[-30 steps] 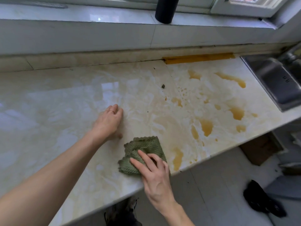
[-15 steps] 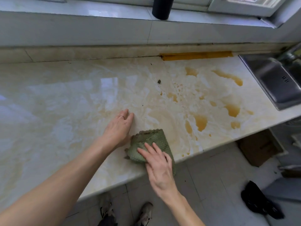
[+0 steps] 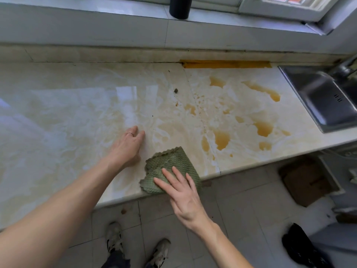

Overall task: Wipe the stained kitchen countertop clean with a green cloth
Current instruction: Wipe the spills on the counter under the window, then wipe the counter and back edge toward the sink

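A folded green cloth (image 3: pixel 170 165) lies at the front edge of the cream marble countertop (image 3: pixel 67 113). My right hand (image 3: pixel 183 192) presses it flat with straight fingers, its palm past the counter's edge. My left hand (image 3: pixel 127 146) rests flat on the counter just left of the cloth, a ring on one finger. Orange-brown puddles (image 3: pixel 222 140) and spots (image 3: pixel 263 128) spread over the right half of the counter, and an orange streak (image 3: pixel 226 64) runs along the back edge. A small dark crumb (image 3: pixel 175 90) sits mid-counter.
A steel sink (image 3: pixel 324 101) with a tap is set in the counter at the right. A black cylinder (image 3: pixel 180 6) stands on the window sill behind. Below the edge are tiled floor, my shoes (image 3: pixel 116 238), a cardboard box (image 3: pixel 307 182) and a black object (image 3: pixel 303 246).
The cloth under my right hand has swept over the puddle at the front edge, which is now gone. My left hand stays planted beside it. The view has tilted down, showing more floor.
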Demonstrator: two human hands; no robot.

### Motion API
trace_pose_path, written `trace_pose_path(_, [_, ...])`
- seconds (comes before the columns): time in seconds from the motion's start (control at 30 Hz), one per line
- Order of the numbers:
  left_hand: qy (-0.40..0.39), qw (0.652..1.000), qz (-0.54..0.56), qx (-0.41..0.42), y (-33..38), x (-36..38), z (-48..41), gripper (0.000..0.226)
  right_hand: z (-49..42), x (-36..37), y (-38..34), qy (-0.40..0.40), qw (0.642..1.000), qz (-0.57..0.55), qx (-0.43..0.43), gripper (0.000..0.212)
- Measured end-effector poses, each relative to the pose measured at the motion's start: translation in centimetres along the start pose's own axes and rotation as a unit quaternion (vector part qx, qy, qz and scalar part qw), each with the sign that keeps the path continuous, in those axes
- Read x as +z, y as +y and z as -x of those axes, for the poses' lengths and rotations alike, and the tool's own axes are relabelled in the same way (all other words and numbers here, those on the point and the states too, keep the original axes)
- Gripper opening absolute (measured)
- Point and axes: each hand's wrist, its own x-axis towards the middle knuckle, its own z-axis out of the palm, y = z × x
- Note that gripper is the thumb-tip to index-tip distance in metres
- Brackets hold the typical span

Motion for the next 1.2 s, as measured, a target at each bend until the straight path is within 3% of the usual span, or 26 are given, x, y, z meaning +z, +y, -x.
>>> trace_pose_path(0.1, [0.001, 1.000, -0.012, -0.011, 0.5, 0.0, -0.1, 0.081, 0.4, -0.9, 3.1, 0.011, 0.997, 0.059, -0.056, 0.079])
trace_pose_path(0.2, [-0.016, 0.999, -0.021, -0.025, 0.7, 0.0, -0.3, 0.086, 0.4, -3.2, 7.1, 0.030, 0.997, 0.066, -0.039, 0.078])
trace_pose_path(0.47, [-0.027, 0.998, -0.029, -0.041, 0.9, 0.2, -0.8, 0.089, 0.7, -5.6, 10.0, 0.090, 0.994, 0.012, -0.052, 0.061])
trace_pose_path(0.63, [-0.033, 0.998, -0.020, -0.041, 0.3, 0.7, -1.1, 0.092, 0.4, -8.6, 10.6, 0.171, 0.975, -0.109, 0.091, 0.065])
trace_pose_path(0.73, [-0.026, 0.999, -0.015, -0.042, 0.3, 0.8, -1.1, 0.089, -1.1, -10.4, 8.5, 0.204, 0.929, -0.260, 0.169, 0.052])
trace_pose_path(0.8, [-0.022, 0.999, -0.019, -0.036, 0.4, 0.8, -1.1, 0.084, -1.8, -10.7, 6.6, 0.208, 0.864, -0.420, 0.184, 0.042])
trace_pose_path(0.87, [-0.020, 0.999, -0.020, -0.033, 0.5, 0.8, -1.1, 0.083, -2.1, -10.3, 5.0, 0.163, 0.787, -0.559, 0.206, 0.034])
trace_pose_path(0.93, [-0.023, 0.999, -0.021, -0.033, 0.4, 0.8, -1.1, 0.085, -2.2, -9.4, 4.3, 0.117, 0.751, -0.602, 0.244, 0.030])
trace_pose_path(0.97, [-0.026, 0.999, -0.021, -0.033, 0.3, 0.8, -1.2, 0.087, -2.2, -8.8, 4.5, 0.106, 0.771, -0.571, 0.261, 0.029])
trace_pose_path(1.03, [-0.032, 0.999, -0.020, -0.032, 0.3, 0.8, -1.3, 0.090, -2.1, -8.0, 5.0, 0.110, 0.868, -0.395, 0.280, 0.025])
trace_pose_path(1.07, [-0.034, 0.999, -0.020, -0.034, 0.3, 0.8, -1.4, 0.091, -2.1, -7.7, 5.2, 0.119, 0.898, -0.309, 0.288, 0.025])
trace_pose_path(1.2, [-0.037, 0.998, -0.029, -0.033, 0.4, 0.8, -1.3, 0.091, -2.5, -7.7, 4.5, 0.158, 0.910, -0.219, 0.315, 0.041])
